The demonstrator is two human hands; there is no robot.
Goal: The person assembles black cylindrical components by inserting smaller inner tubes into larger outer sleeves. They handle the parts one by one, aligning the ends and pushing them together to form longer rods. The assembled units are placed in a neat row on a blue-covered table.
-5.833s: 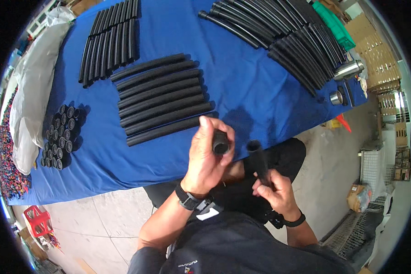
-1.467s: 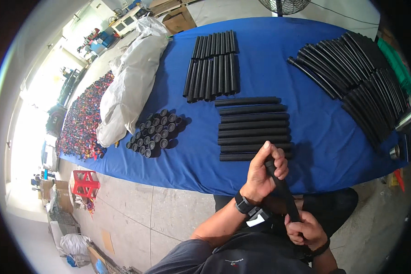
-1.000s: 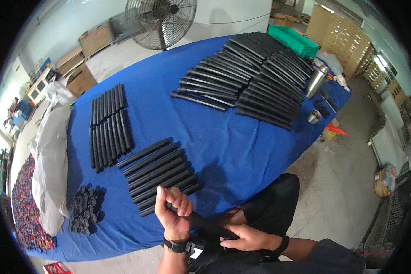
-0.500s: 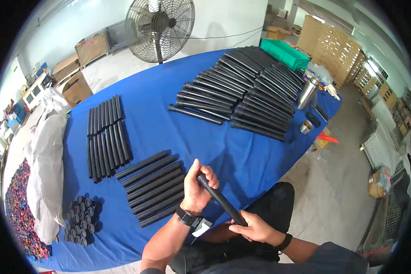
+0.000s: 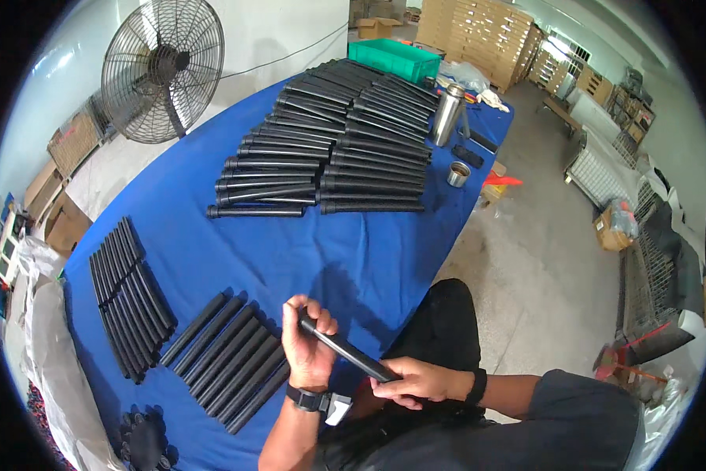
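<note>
1 black tube (image 5: pixel 351 355) in hand, held on a slant over the near edge of the blue-covered table (image 5: pixel 267 255); about 7 loose tubes (image 5: pixel 226 355) lie side by side left of it, 2 banks of tubes (image 5: pixel 321 157) too overlapped to count lie farther off, plus 1 steel flask (image 5: pixel 448 116), 1 steel cup (image 5: pixel 458 174), 1 green crate (image 5: pixel 394 60). Left hand (image 5: pixel 309 352) upright, fingers curled round the tube's upper end; right hand (image 5: pixel 417 381) comes in sideways, fingers gripping its lower end.
</note>
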